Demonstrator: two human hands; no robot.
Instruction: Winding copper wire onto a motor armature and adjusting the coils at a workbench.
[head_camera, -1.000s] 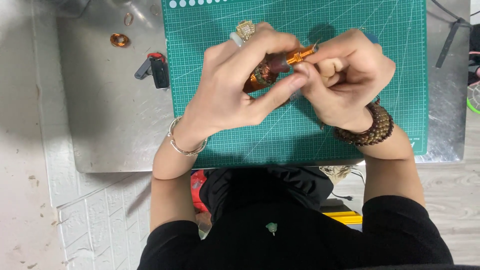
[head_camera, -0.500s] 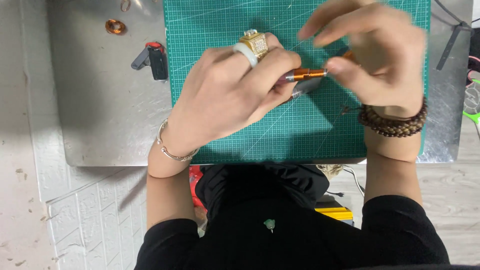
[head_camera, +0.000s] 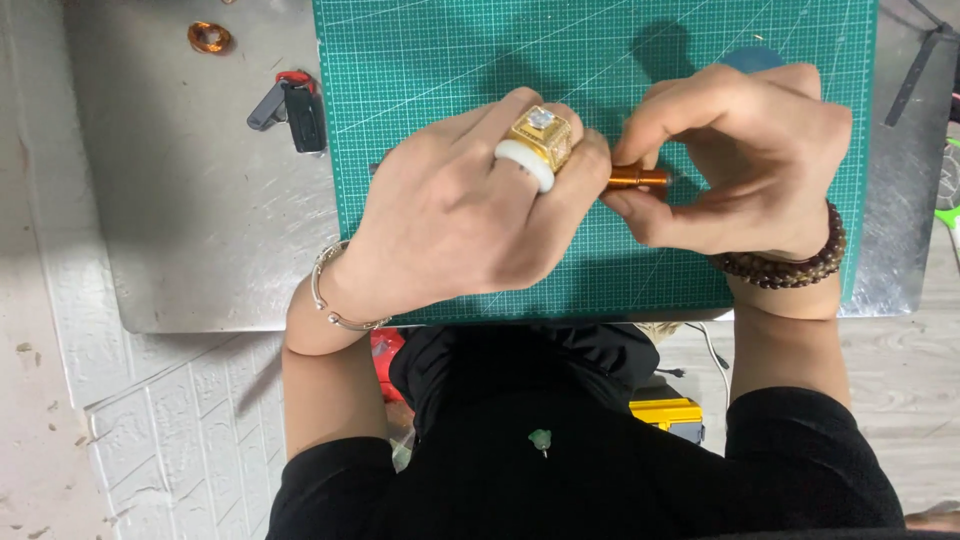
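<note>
The small copper-coloured rod (head_camera: 638, 178) lies with its long axis running left to right across the green cutting mat (head_camera: 430, 60), bridging the gap between my two hands. My left hand (head_camera: 470, 215) is curled over its left end, fingers closed, so most of the rod is hidden under my knuckles; I cannot tell exactly how those fingers pinch it. My right hand (head_camera: 735, 160) meets the right end, thumb below and fingertips folded over the tip, closed on it. Both hands touch it equally, above the middle of the mat. Far left on the metal tray (head_camera: 200, 240) sit a copper coil (head_camera: 209, 38) and a black clip (head_camera: 290, 103).
</note>
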